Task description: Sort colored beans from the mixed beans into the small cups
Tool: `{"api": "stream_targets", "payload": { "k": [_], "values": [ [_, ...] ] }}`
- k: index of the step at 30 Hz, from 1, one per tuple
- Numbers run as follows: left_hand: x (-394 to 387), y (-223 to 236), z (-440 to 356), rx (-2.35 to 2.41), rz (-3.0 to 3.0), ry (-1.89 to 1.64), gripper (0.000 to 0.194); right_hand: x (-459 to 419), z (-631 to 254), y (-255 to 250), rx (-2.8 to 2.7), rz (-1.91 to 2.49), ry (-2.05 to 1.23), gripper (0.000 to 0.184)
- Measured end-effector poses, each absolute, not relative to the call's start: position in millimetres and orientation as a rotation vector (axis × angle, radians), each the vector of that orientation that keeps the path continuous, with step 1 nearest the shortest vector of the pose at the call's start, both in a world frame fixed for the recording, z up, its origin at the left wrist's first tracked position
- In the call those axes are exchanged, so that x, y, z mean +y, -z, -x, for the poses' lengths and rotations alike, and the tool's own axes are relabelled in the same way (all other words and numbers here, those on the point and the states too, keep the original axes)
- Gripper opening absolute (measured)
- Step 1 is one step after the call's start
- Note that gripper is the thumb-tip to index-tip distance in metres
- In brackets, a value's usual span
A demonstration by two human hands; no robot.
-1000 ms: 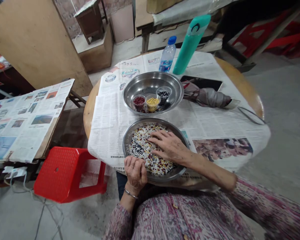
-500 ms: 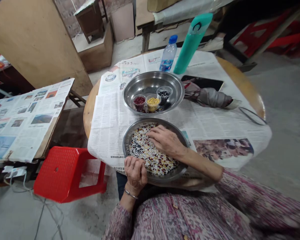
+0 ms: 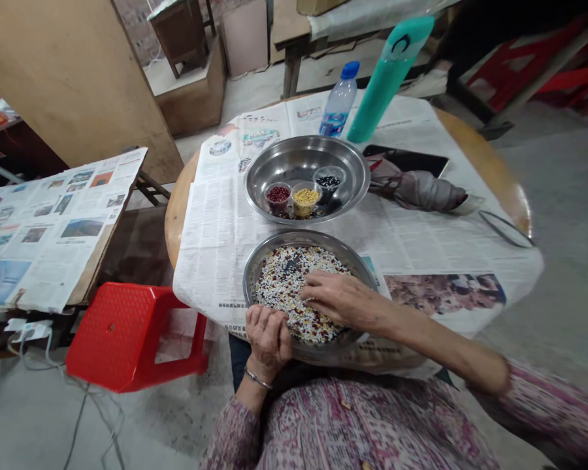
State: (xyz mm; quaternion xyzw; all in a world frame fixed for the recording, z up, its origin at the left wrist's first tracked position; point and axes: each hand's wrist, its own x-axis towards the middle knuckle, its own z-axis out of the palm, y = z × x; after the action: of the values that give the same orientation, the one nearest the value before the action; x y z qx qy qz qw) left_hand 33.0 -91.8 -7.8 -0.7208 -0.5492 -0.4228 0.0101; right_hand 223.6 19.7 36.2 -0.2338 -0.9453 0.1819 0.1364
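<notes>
Right hand (image 3: 343,299) now lower over basin (image 3: 250,277), lower centre of frame; fingers bunched narrow on mixed grains (image 3: 283,290), more exposed above. Left hand (image 3: 268,336) still curled at lower-left rim; anything held, cannot tell.

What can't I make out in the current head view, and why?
- Right hand: its back hides the palm and anything it may pinch among the mixed beans and grains.
- Left hand: curled at the near metal basin's rim; its knuckles hide whether it grips.
- Dark flat device: partly covered by the folded umbrella.
- Newspaper body text: too small.
- Right sleeve: blurred, cut off by the picture's right edge.
</notes>
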Motion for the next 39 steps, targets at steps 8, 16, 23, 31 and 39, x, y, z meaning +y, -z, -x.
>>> {"api": "stream_targets", "payload": {
  "k": [8, 16, 23, 31, 39],
  "values": [
    [-92, 6, -33, -1.739, 2.247, 1.304, 0.016, 5, -235, -28, -2.911, 0.635, -0.697, 0.017],
    [-91, 6, -34, -1.722, 2.237, 1.316, 0.018, 30, -207, -33, -2.629, 0.882, -0.241, 0.022],
    [-90, 5, -34, -1.695, 2.227, 1.335, 0.017, 19, -193, -27, -2.749, 0.626, -0.301, 0.024],
    [-92, 7, -34, -1.728, 2.249, 1.343, 0.016, 44, -230, -19, -2.584, 1.024, -0.11, 0.02],
    [-91, 7, -34, -1.709, 2.245, 1.33, 0.016, 22, -212, -10, -2.548, 1.086, -0.189, 0.023]
  ]
}}
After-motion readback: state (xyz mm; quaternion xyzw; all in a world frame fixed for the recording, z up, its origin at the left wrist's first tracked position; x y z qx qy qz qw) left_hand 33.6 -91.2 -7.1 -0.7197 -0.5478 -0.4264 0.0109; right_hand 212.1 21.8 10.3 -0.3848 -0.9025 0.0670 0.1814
